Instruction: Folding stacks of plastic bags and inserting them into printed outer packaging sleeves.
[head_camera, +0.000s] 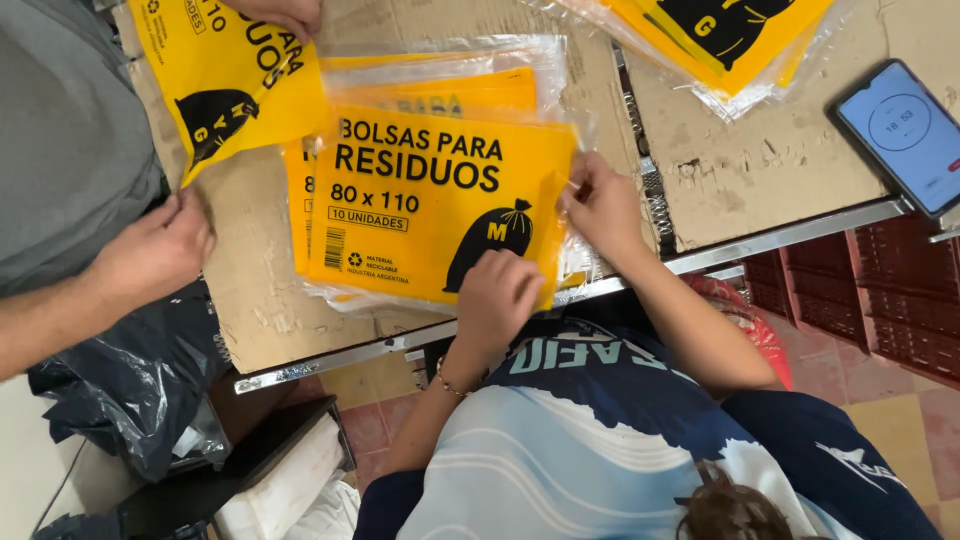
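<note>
a cardboard-covered table (760, 170) with a metal edge fills the upper part of the view, tiled floor in reddish and pale squares below it. on the cardboard, near the front edge, lies a yellow printed sheet (420, 210) with a black bag drawing, sitting inside a clear plastic sleeve (450, 55) on top of more yellow sheets. the left hand (497, 300) is flat-ish on the lower right corner of that yellow sheet, fingers curled down and pressing on it, not clearly wrapped around anything. the right hand (603, 205) is at the sheet's right edge, fingertips pinched together on the clear plastic there.

moving outward: a co-worker in a grey top stands at the left side of the table. one co-worker's hand (155, 250) hangs loosely closed by the table's left edge, the other co-worker's hand (285, 15) at the top grips a second yellow sheet (225, 75), tilted. at the far top right there's another stack of yellow sheets in plastic (720, 35). a phone (905, 130) with a lit screen lies at the right end of the table. red plastic crates (860, 300) sit beneath the table on the right, and a dark plastic bag (130, 385) slumps below on the left.
</note>
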